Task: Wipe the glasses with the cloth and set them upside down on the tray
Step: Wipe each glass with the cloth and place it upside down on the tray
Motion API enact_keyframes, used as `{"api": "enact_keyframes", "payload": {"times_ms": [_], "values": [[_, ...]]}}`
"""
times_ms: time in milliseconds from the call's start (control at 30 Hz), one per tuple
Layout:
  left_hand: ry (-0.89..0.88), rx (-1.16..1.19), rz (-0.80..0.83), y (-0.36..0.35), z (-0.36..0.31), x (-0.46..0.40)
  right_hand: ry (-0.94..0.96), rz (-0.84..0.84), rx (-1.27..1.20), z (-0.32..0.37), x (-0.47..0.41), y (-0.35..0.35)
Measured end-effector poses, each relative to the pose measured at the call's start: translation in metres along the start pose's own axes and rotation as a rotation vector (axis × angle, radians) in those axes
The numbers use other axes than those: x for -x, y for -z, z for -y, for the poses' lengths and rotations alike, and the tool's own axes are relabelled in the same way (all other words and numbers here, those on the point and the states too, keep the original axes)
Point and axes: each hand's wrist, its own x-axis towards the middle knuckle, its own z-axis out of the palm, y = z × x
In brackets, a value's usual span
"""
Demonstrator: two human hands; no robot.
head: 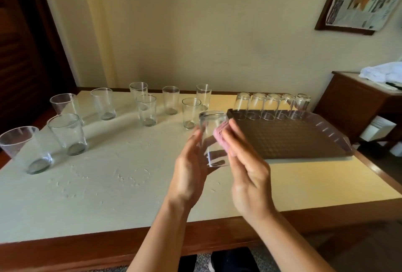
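Observation:
Above the table's middle, my left hand (190,163) holds a clear glass (214,139) upside down, base up, fingers along its left side. My right hand (248,163) presses a pink cloth (223,135) against the glass's right side. Just to the right lies a dark brown tray (289,141). Several glasses (272,106) stand upside down in a row along its far edge. Several more glasses (146,109) stand upright on the left and far part of the table, the nearest one (26,149) at the left edge.
The table (121,176) has a pale top and a brown wooden rim. A wooden side cabinet (356,102) with a white cloth (380,71) on it stands at the right. The wall runs close behind the table.

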Motion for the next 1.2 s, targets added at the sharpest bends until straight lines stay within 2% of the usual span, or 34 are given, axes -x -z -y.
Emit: {"api": "enact_keyframes", "payload": {"times_ms": [67,200,300,400,467,600,700,867,933,1067,1133,1200], "values": [[-0.010,-0.022,0.050,-0.002,0.008,0.005,-0.041,-0.039,0.003,0.008,-0.020,0.006],[-0.154,0.001,-0.128,-0.010,0.006,0.004,-0.042,-0.030,0.005,0.005,-0.017,0.006],[-0.207,0.022,-0.113,-0.007,0.001,0.000,-0.065,-0.044,-0.101,0.001,0.012,-0.006],[-0.122,0.078,0.018,-0.001,0.000,0.003,-0.054,-0.073,-0.142,0.004,0.002,-0.003],[-0.085,0.103,0.068,-0.004,0.002,0.008,-0.079,-0.105,-0.082,0.007,-0.016,0.004],[-0.166,0.129,-0.054,-0.011,0.000,0.007,-0.065,-0.073,-0.021,0.005,-0.013,0.004],[-0.125,0.150,-0.121,-0.009,-0.004,0.001,-0.048,-0.028,-0.013,0.000,0.013,-0.006],[0.008,0.069,0.074,-0.004,0.004,0.006,-0.071,-0.065,-0.040,0.000,-0.018,0.006],[-0.007,0.106,0.029,-0.007,0.006,0.004,-0.073,-0.100,0.043,-0.001,-0.030,0.011],[-0.078,0.106,-0.115,-0.007,0.002,-0.007,-0.039,-0.063,0.020,-0.001,0.002,-0.006],[-0.046,0.059,-0.113,-0.004,0.002,-0.012,-0.014,-0.056,0.069,-0.006,0.023,-0.013],[-0.004,0.025,-0.042,-0.006,0.002,-0.008,-0.014,-0.078,0.032,-0.011,0.017,-0.007]]}}
